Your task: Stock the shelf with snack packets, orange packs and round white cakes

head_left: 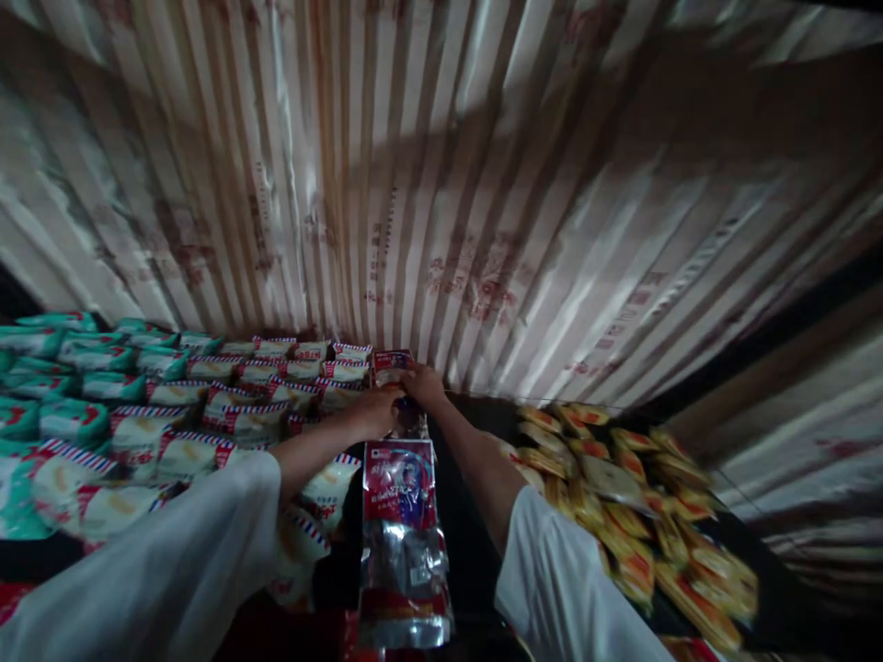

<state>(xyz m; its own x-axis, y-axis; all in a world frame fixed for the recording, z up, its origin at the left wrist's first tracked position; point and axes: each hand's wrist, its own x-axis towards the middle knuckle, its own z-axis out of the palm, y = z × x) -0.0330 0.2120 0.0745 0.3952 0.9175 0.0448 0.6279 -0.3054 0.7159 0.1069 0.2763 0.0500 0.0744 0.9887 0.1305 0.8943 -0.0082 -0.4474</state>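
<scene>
My left hand (378, 411) and my right hand (424, 386) meet at the back of a row of dark red and silvery, see-through pouches. Between them is a pouch (412, 421), largely covered by my fingers; both hands appear closed on its sides. Just behind my fingers, another red pouch (392, 360) stands against the curtain. Closer to me, a red-topped pouch (398, 487) with white print and a clear lower part lies in the same row.
To the left are rows of cream packets (255, 423) with striped edges, then green packets (89, 354). A loose pile of yellow packets (621, 496) lies on the black surface (469, 542) at right. A pleated, printed plastic curtain (414, 202) hangs behind everything.
</scene>
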